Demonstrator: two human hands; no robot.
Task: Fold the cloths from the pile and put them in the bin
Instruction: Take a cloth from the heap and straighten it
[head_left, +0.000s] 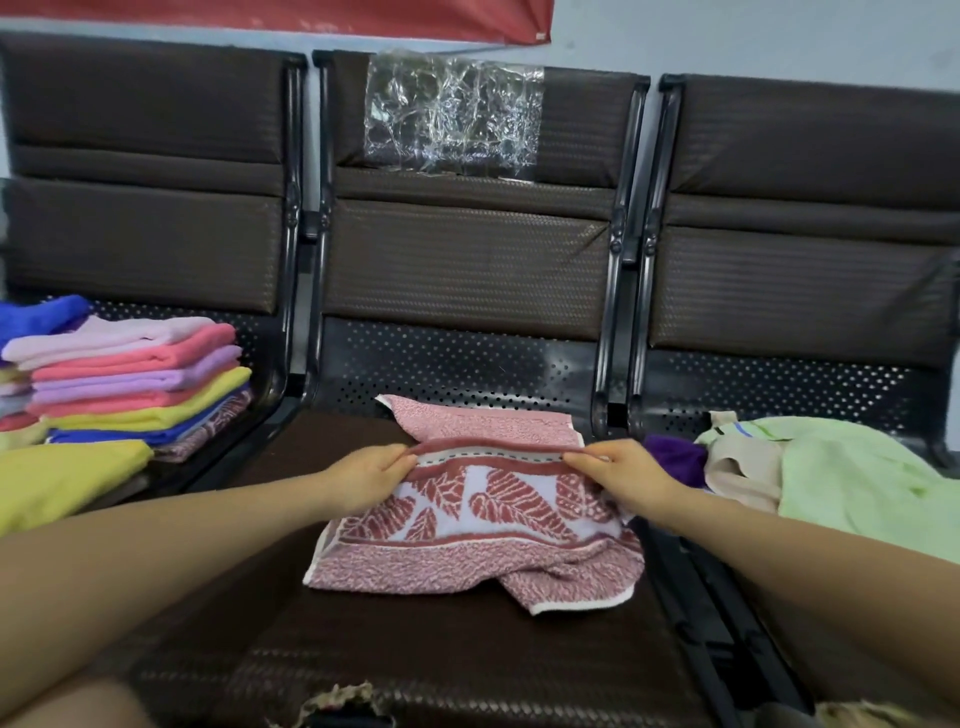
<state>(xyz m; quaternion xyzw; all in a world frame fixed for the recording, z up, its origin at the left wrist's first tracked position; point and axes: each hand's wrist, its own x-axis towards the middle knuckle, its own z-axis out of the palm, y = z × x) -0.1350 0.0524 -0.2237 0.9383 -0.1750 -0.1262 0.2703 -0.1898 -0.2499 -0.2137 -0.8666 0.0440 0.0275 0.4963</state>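
Pinching a fold: both hands grip the pink-and-white leaf-patterned terry cloth along a raised crease near its far end. Left hand holds the left end of the crease, fingers curled over it, thumb side toward the camera. Right hand pinches the right end, fingertips on the dark pink border stripe.

Cloth sits on the middle brown padded seat cushion of a three-seat bench. Far edge lies flat past the crease, toward the perforated black metal seat back panel. Near half is spread toward the camera, with the near right corner rumpled and turned over.

Left seat: stack of folded cloths, pale pink on top, then coral, lilac, yellow, blue, patterned pink at the bottom. A blue cloth sits behind it, a folded yellow cloth in front, nearer the camera.

Right seat: loose pile, light green cloth on top, beige one under it, purple cloth at the left edge, just beside the right hand.

Crinkled clear plastic sheet is stuck on the middle backrest. Torn patch on the cushion's near edge. Can't tell where the bin is.
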